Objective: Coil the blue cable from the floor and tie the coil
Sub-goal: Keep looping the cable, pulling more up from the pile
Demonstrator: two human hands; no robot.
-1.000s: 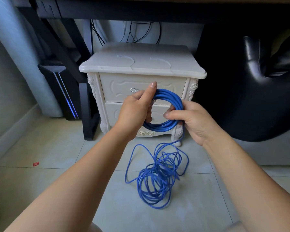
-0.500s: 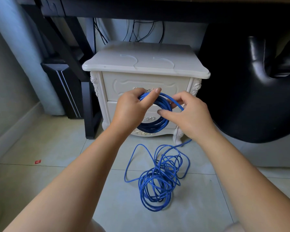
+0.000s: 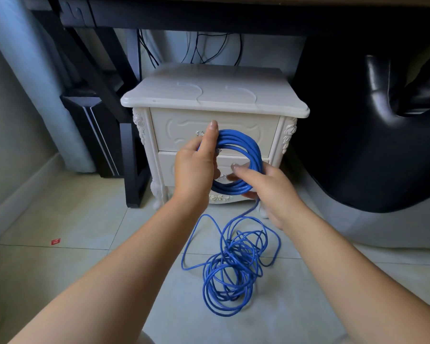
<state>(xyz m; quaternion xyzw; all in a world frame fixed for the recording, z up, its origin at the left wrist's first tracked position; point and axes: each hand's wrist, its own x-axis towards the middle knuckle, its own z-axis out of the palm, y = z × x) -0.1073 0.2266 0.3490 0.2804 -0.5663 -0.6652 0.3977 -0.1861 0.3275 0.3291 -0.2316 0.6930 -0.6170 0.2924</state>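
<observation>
- Both forearms reached forward, bare, hands meeting at a coil (image 3: 248,150) held upright in front of the nightstand (image 3: 214,100) drawers.
- Left hand (image 3: 194,170): back toward the camera, gripping the coil's left side. One digit lay straight up over the front of the loops; other fingertips showed curled inside the ring.
- Right hand (image 3: 266,187): at the coil's lower right, thumb across the front of the loops, fingers wrapped under them, clamped on the bundle.
- Hands close together, each closed on the coil, not touching one another as far as could be seen.
- Cable (image 3: 231,269): blue. The uncoiled part lay in a loose tangle on the tiled floor (image 3: 85,269), just in front of the nightstand and between the forearms. A single strand ran up from it to the right hand.
- Red scrap (image 3: 55,241) on the floor, well to the left; its marking too small to read.
- PC tower (image 3: 90,130) stood left of the nightstand; black chair (image 3: 382,145) to the right.
</observation>
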